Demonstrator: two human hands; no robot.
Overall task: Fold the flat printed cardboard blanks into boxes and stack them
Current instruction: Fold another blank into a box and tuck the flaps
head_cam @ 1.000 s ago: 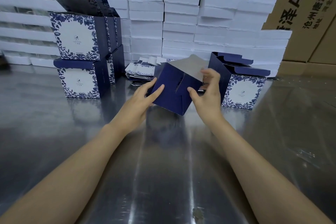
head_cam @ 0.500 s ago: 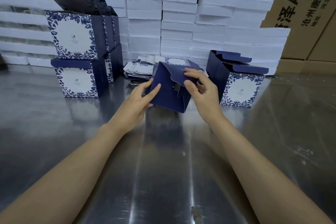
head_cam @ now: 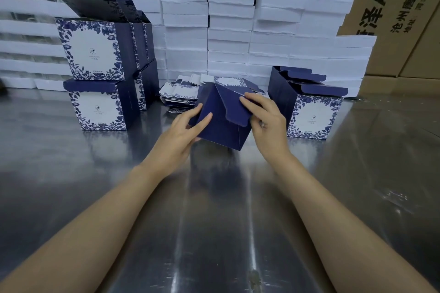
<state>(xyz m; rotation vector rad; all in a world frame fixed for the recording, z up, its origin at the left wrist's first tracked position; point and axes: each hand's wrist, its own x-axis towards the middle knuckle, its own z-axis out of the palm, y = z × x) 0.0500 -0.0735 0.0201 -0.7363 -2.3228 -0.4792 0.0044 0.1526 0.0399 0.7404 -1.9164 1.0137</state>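
Navy cardboard fills the middle of the view: a half-formed box [head_cam: 222, 123] is tilted on one corner above the steel worktop [head_cam: 214, 221], its open bottom turned toward the person. The left hand [head_cam: 183, 131] braces the near left wall, thumb lying flat on the panel and fingers curled round the left edge, closed on the box. The right hand [head_cam: 266, 121] is at the right edge, fingers pressing a curved flap [head_cam: 234, 112] down across the opening, so it too has hold of the box. That flap lies directly under the right fingertips and hinges from the far right side, so the right hand is the nearer one to push it home while the left steadies; this looks like the bottom-closing step. Behind the box, a loose pile of flat blanks [head_cam: 181, 96] waits at the far centre. Finished boxes stand stacked [head_cam: 95, 78] at far left, well apart, and one more box [head_cam: 312, 112] stands just to the right with its top flaps open.
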